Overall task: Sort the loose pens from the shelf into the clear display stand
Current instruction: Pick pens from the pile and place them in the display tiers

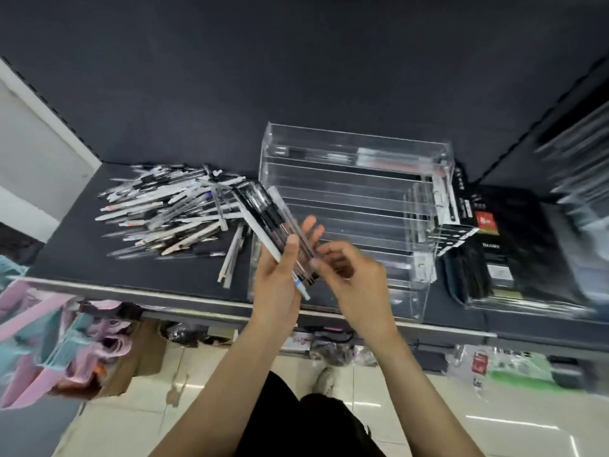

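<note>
A heap of loose pens (164, 212) lies on the dark shelf (75, 258), left of the clear display stand (356, 179). The stand is tiered; its top back row holds a few pens (333, 154), the lower rows look bare. My left hand (280, 282) is closed around a bundle of pens (263, 212), black and clear ones plus a white one, fanned up and to the left in front of the stand. My right hand (352, 275) pinches the lower end of one pen in that bundle with thumb and fingers.
Black boxed goods (514, 245) stand right of the stand. A few pens (230, 258) lie apart near the shelf's front edge. Pink and teal items (49, 341) hang below left. Packets sit on a lower shelf (329, 344). The image is motion-blurred at the right.
</note>
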Demonstrator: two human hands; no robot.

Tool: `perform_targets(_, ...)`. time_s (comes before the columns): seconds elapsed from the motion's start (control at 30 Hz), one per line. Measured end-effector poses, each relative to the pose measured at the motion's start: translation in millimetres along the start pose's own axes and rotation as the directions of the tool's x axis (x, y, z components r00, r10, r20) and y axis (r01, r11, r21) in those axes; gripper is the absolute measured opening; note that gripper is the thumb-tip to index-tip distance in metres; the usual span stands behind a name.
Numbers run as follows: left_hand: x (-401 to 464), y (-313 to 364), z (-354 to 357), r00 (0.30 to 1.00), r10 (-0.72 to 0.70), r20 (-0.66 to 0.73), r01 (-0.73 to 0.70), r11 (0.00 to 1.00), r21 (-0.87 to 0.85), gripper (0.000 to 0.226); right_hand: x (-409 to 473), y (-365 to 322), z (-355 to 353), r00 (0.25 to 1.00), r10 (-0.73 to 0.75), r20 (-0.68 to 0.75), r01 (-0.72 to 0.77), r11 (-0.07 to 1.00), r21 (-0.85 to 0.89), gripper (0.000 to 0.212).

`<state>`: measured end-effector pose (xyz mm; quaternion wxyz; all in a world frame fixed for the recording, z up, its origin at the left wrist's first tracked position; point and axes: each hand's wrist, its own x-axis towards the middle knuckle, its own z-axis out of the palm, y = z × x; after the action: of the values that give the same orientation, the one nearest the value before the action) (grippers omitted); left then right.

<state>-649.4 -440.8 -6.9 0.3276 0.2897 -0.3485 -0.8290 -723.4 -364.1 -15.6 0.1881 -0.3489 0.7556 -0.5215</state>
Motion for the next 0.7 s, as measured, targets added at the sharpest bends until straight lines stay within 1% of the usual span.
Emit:
perform_targets(0.07,2.9,-8.4,7.4,1.0,0.02,-0.014,-0.02,1.0,0.011,0.022,5.7,8.1,-29.3,1.0,-0.027,0.01,0.027,0.999,-0.037,0.009)
perform_targets(0.1,6.2,-10.1,9.5,0.999,0.031,-0.03,-0.03,0.999,0.028,0.02,11.4,12.3,-46.1,0.998,-0.054,-0.015,0.053,0.994,-0.096,0.007)
perform_targets(0.17,14.7,-9.7,12.7,0.998,0.031,-0.062,-0.026,0.997,0.077,0.018,30.4,18.8,-83.2,0.983,-0.154,-0.102,0.122,0.955,-0.269,0.007)
perform_targets(0.23,25.1,-8.6,15.6,0.996,0.01,-0.092,-0.001,0.995,0.104,0.019,57.5,20.8,-119.8,0.945,-0.275,-0.178,0.164,0.868,-0.469,0.008)
perform_targets(0.3,35.9,-9.2,18.0,0.995,-0.007,-0.102,0.02,0.993,0.119,0.021,89.7,21.4,-148.1,0.911,-0.366,-0.19,0.171,0.754,-0.634,0.008)
perform_targets(0.37,45.7,-10.6,20.7,0.996,-0.011,-0.084,0.022,0.991,0.13,0.023,121.9,21.6,-162.5,0.903,-0.413,-0.12,0.203,0.655,-0.728,0.007)
perform_targets(0.43,53.5,-12.5,25.1,0.999,-0.004,-0.054,0.011,0.991,0.137,0.023,149.9,22.5,-165.1,0.901,-0.433,0.001,0.263,0.546,-0.795,0.006)
perform_targets(0.5,59.1,-14.1,31.1,0.999,0.001,-0.034,0.004,0.993,0.122,0.024,172.8,24.2,-161.8,0.909,-0.399,0.122,0.31,0.451,-0.837,0.011)
perform_targets(0.57,63.8,-16.0,36.7,1.0,0.008,-0.03,-0.004,0.992,0.129,0.024,189.5,26.2,-159.0,0.916,-0.35,0.195,0.336,0.407,-0.849,0.014)
perform_targets(0.7,72.1,-19.9,42.7,0.999,0.01,-0.035,-0.004,0.989,0.149,0.026,206.1,33.9,-157.9,0.911,-0.309,0.271,0.368,0.32,-0.873,0.015)
